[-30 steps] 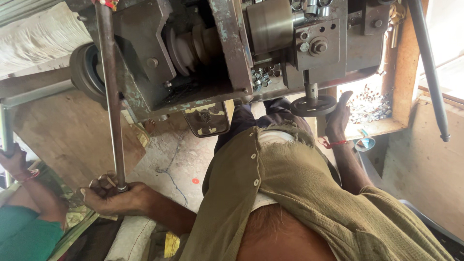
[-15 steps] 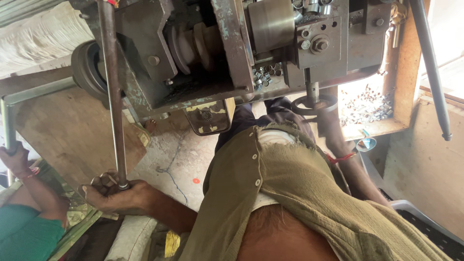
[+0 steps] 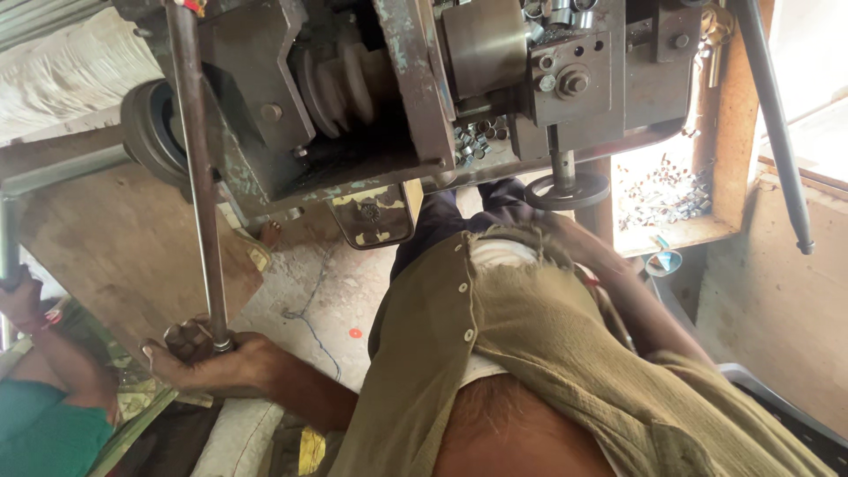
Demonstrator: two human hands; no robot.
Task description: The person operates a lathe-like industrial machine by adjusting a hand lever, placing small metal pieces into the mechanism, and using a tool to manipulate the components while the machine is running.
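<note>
Left hand (image 3: 216, 364): low at the left of the view, fingers curled around the bottom end of a long steel lever rod (image 3: 196, 168). Several small dark metal pieces (image 3: 187, 338), short and cylindrical, sit in the same palm, pressed against the rod.

Lever rod: near upright, slightly slanted, running from the machine's top left corner down to the hand.

Right hand (image 3: 590, 250): reaching up under the machine's lower right edge, just beside the small round handwheel (image 3: 566, 190). Whether the fingers are closed on it or spread cannot be told; the forearm and shirt hide them.

Machine (image 3: 424, 97): heavy grey-green metal body filling the upper part of the view. Stepped pulley (image 3: 340, 88) in its open middle; a black belt wheel (image 3: 150, 132) at its left edge; a bolted block (image 3: 570, 79) above the handwheel.

Clothing: olive buttoned shirt (image 3: 530, 353), torn near the collar.

Tray (image 3: 662, 190): wooden-walled, at the machine's right edge, holding a scatter of small bright metal parts.

Second rod (image 3: 773, 124): dark, slanting down the right side, free end hanging.

Another person: a hand (image 3: 22, 300) at the far left edge, gripping a bar, green garment below.
</note>
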